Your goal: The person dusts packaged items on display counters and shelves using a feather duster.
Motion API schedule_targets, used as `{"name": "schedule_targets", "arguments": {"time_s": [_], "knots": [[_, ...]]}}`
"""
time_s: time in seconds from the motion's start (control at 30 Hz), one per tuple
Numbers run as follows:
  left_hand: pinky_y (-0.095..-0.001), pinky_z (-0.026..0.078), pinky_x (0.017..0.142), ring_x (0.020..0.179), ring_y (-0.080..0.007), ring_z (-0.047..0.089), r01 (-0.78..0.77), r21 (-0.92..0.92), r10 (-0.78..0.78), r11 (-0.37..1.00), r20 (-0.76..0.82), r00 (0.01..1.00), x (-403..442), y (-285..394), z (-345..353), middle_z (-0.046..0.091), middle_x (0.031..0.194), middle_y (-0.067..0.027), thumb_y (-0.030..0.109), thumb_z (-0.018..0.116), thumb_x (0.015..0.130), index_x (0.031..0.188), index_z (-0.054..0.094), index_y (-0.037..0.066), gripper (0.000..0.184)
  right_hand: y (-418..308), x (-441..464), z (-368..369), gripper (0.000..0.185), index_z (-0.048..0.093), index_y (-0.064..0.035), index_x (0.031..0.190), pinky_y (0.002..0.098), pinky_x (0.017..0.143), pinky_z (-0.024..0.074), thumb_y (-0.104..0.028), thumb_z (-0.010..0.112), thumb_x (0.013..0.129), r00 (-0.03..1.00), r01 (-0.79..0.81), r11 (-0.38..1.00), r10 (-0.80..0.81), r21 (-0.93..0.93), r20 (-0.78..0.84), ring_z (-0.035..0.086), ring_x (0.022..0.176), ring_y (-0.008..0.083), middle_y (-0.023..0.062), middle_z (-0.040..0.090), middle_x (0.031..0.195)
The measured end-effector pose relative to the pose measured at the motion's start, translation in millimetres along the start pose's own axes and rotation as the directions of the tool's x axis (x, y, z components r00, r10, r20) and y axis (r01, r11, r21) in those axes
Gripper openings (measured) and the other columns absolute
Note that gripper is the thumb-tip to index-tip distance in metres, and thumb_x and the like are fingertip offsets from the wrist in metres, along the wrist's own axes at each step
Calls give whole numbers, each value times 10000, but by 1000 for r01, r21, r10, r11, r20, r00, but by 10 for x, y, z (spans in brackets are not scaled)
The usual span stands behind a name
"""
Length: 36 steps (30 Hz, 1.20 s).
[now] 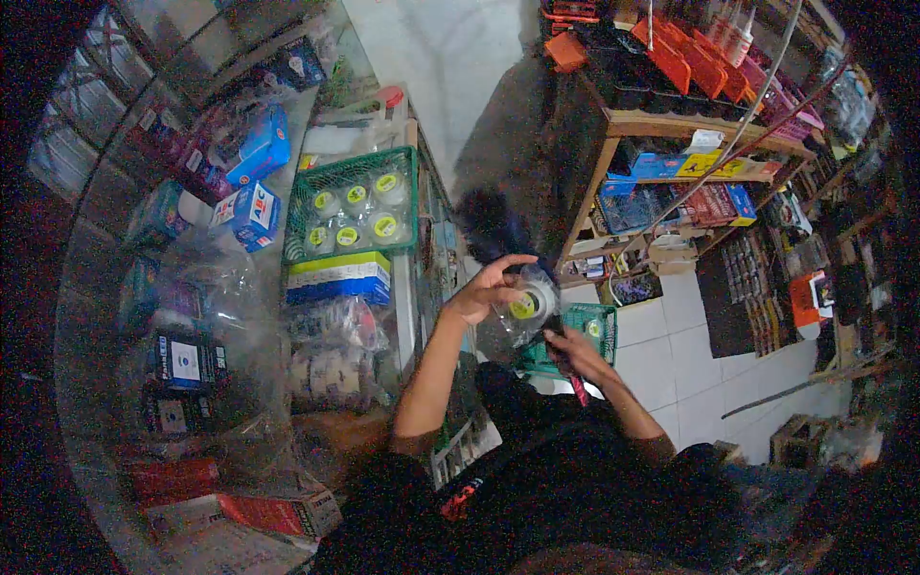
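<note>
My left hand (487,293) grips a round item in clear plastic with a yellow-green label (523,307), fingers over its edge. Just below it, on the right, my right hand (579,356) is closed around a slim tool with a red handle (579,389). The tool's dark front end lies close to the wrapped item; I cannot tell whether they touch. Behind both hands, lower down, a green basket (604,311) holds at least one similar labelled item. Another green basket (416,192) on the glass counter to the left holds several of these round items.
The counter also bears a blue and yellow box (340,278), clear-wrapped goods (335,326), blue ABC boxes (251,216) and a dark box (187,362). A wooden shelf (594,196) with orange trays (666,57) stands at the right, above a tiled floor (661,369).
</note>
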<state>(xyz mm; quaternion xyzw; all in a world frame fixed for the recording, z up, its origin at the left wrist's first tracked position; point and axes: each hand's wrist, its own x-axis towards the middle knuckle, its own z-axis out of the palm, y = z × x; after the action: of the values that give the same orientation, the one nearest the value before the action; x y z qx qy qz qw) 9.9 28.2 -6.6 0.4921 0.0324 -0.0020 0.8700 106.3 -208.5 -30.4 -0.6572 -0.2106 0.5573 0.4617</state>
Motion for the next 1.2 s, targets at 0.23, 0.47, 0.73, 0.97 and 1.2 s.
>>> {"name": "schedule_targets", "arguments": {"time_s": [0.23, 0.47, 0.73, 0.97, 1.2], "knots": [[-287, 507, 835, 932, -141, 642, -83, -19, 79, 996, -151, 985, 68, -116, -79, 666, 1012, -71, 141, 749, 778, 1326, 488, 84, 609, 12, 142, 248, 465, 450, -55, 1195, 351, 675, 472, -468, 463, 984, 974, 68, 998, -63, -15, 217, 548, 754, 191, 55, 571, 866], [-287, 509, 829, 935, -146, 642, -154, -35, 137, 987, -304, 943, 104, -126, -72, 672, 1010, -80, 124, 714, 824, 1249, 539, 60, 463, 113, 494, 111, 798, 255, -36, 1445, 389, 1085, 326, -415, 666, 876, 899, 405, 903, -422, -141, -117, 415, 1289, 270, 171, 423, 1378], [-273, 486, 858, 954, -135, 626, -193, 21, 187, 981, -373, 909, 142, -196, -128, 667, 1026, -81, 144, 730, 832, 1200, 565, 40, 416, -256, 669, 107, 379, 515, -58, 1202, 324, 867, 456, -248, 647, 903, 827, 508, 858, -464, 69, -317, 561, 975, 165, 59, 574, 1078], [-282, 406, 918, 1003, -125, 564, -209, 317, 358, 925, -544, 758, 138, -233, -164, 635, 1044, -21, 360, 679, 880, 1126, 627, 70, 384, -525, 809, 8, 215, 601, -48, 1050, 228, 744, 418, -218, 598, 918, 768, 568, 796, -419, 211, -484, 520, 836, 88, 1, 568, 940], [-282, 421, 886, 949, -107, 566, -183, 106, 209, 977, -607, 767, 168, -313, -340, 645, 974, 6, 368, 622, 906, 1061, 659, 77, 332, -1298, 987, 80, 316, 598, -35, 1141, 254, 844, 435, -262, 607, 920, 763, 595, 795, -513, 118, -395, 550, 941, 111, 14, 600, 1026]]}}
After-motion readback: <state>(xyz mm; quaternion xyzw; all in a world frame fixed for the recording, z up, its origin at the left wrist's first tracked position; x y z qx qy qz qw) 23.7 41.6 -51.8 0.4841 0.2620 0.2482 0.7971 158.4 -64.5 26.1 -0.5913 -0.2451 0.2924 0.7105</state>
